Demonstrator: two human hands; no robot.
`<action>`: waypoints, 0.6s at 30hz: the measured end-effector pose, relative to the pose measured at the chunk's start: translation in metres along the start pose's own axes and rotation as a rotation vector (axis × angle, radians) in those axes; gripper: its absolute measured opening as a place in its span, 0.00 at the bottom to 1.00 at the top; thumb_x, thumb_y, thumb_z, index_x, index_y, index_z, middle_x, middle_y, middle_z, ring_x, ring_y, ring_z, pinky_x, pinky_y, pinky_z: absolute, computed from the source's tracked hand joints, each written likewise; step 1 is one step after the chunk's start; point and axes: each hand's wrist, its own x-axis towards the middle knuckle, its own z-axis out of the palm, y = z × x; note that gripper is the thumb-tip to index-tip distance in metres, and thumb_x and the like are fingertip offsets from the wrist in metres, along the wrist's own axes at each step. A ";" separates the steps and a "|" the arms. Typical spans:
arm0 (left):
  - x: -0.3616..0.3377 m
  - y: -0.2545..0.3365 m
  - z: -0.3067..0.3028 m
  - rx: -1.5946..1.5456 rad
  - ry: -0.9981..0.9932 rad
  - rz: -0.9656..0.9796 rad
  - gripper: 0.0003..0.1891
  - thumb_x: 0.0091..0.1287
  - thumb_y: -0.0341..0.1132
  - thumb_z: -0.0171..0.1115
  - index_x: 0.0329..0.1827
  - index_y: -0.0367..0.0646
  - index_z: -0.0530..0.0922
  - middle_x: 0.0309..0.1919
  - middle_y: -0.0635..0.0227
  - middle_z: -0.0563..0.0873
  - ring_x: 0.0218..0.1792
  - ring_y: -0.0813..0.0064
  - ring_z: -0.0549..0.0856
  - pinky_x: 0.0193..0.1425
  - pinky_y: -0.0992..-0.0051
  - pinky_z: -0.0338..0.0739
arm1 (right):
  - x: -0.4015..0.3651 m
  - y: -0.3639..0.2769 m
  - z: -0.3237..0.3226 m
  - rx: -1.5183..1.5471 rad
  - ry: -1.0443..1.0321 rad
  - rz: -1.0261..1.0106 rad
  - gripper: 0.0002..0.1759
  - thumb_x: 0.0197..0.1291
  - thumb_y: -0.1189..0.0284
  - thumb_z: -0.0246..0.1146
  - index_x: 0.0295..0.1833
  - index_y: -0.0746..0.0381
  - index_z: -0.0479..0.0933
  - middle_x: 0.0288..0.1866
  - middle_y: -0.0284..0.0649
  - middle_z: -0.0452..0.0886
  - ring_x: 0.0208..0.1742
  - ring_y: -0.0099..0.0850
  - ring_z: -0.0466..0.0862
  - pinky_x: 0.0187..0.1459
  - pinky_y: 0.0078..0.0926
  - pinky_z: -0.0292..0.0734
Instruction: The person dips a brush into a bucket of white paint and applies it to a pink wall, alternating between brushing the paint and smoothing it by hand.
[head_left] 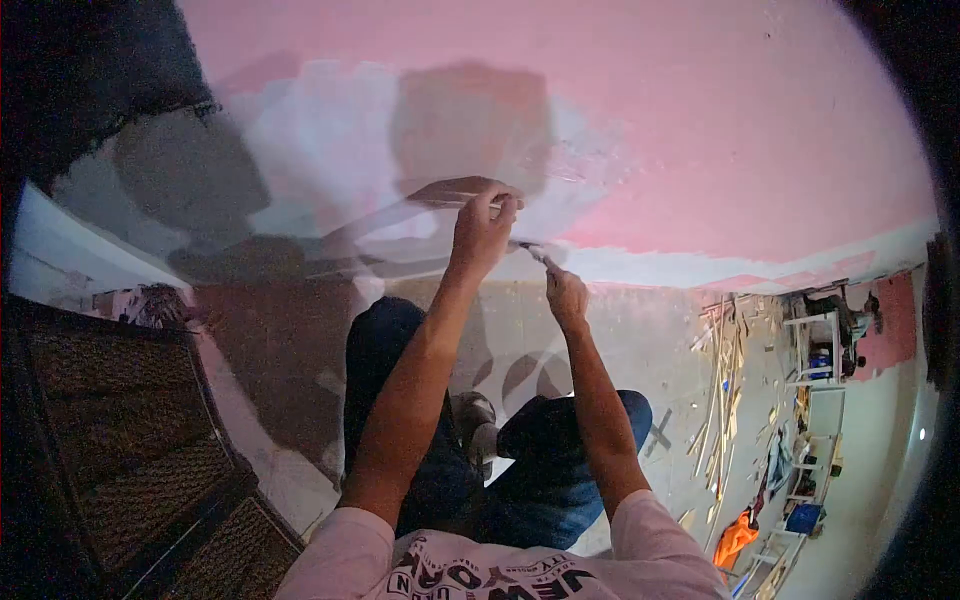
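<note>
Up against the pink wall [730,130], my left hand [483,232] is closed round a thin, flat, plate-like tool [450,191], whose exact kind I cannot make out. A little lower and to the right, my right hand [568,294] grips what looks like a putty knife [537,252] with white stuff on it, its dark tip pointing up and left toward the wall. A whitish patch [320,120] covers part of the wall around my left hand. Shadows of my head and arms fall across it.
My bent knees [575,450] are close below my hands. At left stands a dark panelled piece [120,400]. Thin wooden strips [715,400] litter the floor on the right, near an orange item [737,540] and white shelving or frames [815,345].
</note>
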 end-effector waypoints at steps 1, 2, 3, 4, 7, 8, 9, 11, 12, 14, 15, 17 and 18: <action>-0.001 -0.002 0.002 -0.004 -0.011 -0.029 0.12 0.77 0.35 0.57 0.50 0.36 0.84 0.42 0.58 0.91 0.45 0.66 0.92 0.48 0.66 0.86 | -0.001 -0.003 -0.013 0.044 0.089 -0.003 0.22 0.76 0.68 0.58 0.72 0.43 0.78 0.35 0.52 0.87 0.37 0.53 0.88 0.38 0.51 0.81; 0.000 -0.003 0.003 -0.005 -0.018 -0.054 0.11 0.78 0.34 0.58 0.51 0.35 0.84 0.44 0.59 0.90 0.45 0.67 0.91 0.49 0.68 0.86 | 0.001 -0.009 -0.026 0.091 0.182 -0.010 0.23 0.76 0.69 0.58 0.73 0.43 0.77 0.35 0.52 0.87 0.38 0.53 0.88 0.38 0.50 0.81; 0.002 -0.003 0.000 -0.004 -0.020 -0.076 0.11 0.78 0.33 0.59 0.52 0.35 0.84 0.46 0.60 0.90 0.45 0.69 0.91 0.50 0.69 0.87 | -0.013 -0.019 -0.040 0.087 0.154 0.088 0.24 0.77 0.71 0.58 0.76 0.48 0.75 0.45 0.51 0.89 0.42 0.51 0.89 0.41 0.45 0.83; 0.004 -0.003 -0.001 -0.017 0.003 -0.064 0.11 0.78 0.34 0.58 0.51 0.35 0.84 0.43 0.59 0.91 0.43 0.66 0.91 0.49 0.67 0.86 | -0.030 -0.027 -0.042 0.147 0.265 0.089 0.24 0.78 0.71 0.57 0.77 0.50 0.73 0.49 0.52 0.89 0.44 0.51 0.89 0.43 0.44 0.84; 0.001 -0.003 -0.003 -0.019 0.052 -0.037 0.13 0.76 0.37 0.57 0.48 0.36 0.84 0.39 0.56 0.92 0.39 0.61 0.92 0.47 0.64 0.84 | -0.063 -0.037 -0.033 0.266 0.397 0.131 0.27 0.79 0.72 0.55 0.81 0.58 0.67 0.67 0.52 0.84 0.53 0.47 0.90 0.49 0.39 0.85; -0.001 -0.002 -0.003 -0.001 0.043 -0.022 0.13 0.76 0.37 0.57 0.48 0.36 0.84 0.39 0.56 0.92 0.39 0.61 0.92 0.47 0.64 0.84 | -0.068 -0.036 -0.029 0.257 0.404 0.125 0.28 0.79 0.73 0.55 0.82 0.57 0.66 0.64 0.51 0.85 0.51 0.47 0.89 0.48 0.39 0.84; 0.001 0.000 -0.001 0.014 0.033 0.006 0.13 0.76 0.37 0.57 0.48 0.36 0.84 0.39 0.57 0.92 0.38 0.61 0.92 0.47 0.65 0.84 | -0.060 -0.039 -0.029 0.247 0.423 0.115 0.29 0.79 0.73 0.54 0.82 0.55 0.65 0.62 0.51 0.86 0.50 0.48 0.89 0.47 0.40 0.84; 0.000 0.002 0.003 -0.004 -0.002 -0.035 0.13 0.76 0.37 0.57 0.49 0.36 0.84 0.40 0.57 0.92 0.39 0.61 0.92 0.47 0.65 0.84 | -0.044 -0.042 -0.027 0.236 0.455 0.136 0.31 0.78 0.74 0.54 0.84 0.52 0.63 0.56 0.51 0.86 0.47 0.49 0.88 0.45 0.42 0.83; -0.001 0.001 0.002 -0.009 -0.012 -0.060 0.13 0.76 0.36 0.57 0.49 0.36 0.84 0.40 0.57 0.92 0.40 0.61 0.92 0.47 0.65 0.84 | -0.039 -0.042 -0.019 0.233 0.456 0.170 0.32 0.77 0.74 0.55 0.84 0.50 0.62 0.52 0.51 0.86 0.45 0.50 0.87 0.43 0.44 0.82; 0.002 -0.002 0.000 0.008 -0.010 -0.031 0.12 0.76 0.36 0.57 0.48 0.36 0.84 0.41 0.57 0.92 0.41 0.61 0.92 0.48 0.65 0.84 | -0.031 -0.042 -0.004 0.255 0.382 0.178 0.36 0.75 0.75 0.55 0.86 0.46 0.60 0.45 0.51 0.85 0.40 0.51 0.86 0.40 0.46 0.80; 0.002 -0.005 0.003 0.013 -0.013 -0.018 0.12 0.76 0.36 0.57 0.48 0.36 0.84 0.41 0.57 0.92 0.42 0.61 0.92 0.49 0.65 0.84 | -0.028 -0.039 0.007 0.277 0.307 0.154 0.37 0.74 0.75 0.56 0.86 0.44 0.59 0.42 0.51 0.83 0.38 0.52 0.84 0.39 0.48 0.79; 0.002 -0.010 0.006 0.045 0.002 0.016 0.12 0.76 0.36 0.58 0.48 0.37 0.84 0.41 0.57 0.92 0.42 0.60 0.92 0.50 0.64 0.84 | -0.029 -0.029 0.034 0.354 0.160 0.125 0.40 0.72 0.76 0.56 0.86 0.41 0.57 0.39 0.54 0.83 0.35 0.53 0.84 0.35 0.51 0.76; 0.004 -0.013 0.005 0.065 0.007 0.035 0.12 0.76 0.36 0.58 0.48 0.37 0.84 0.41 0.57 0.92 0.42 0.60 0.92 0.50 0.64 0.83 | -0.030 -0.021 0.050 0.324 0.128 0.150 0.39 0.72 0.75 0.56 0.86 0.41 0.59 0.38 0.54 0.83 0.34 0.53 0.84 0.35 0.51 0.76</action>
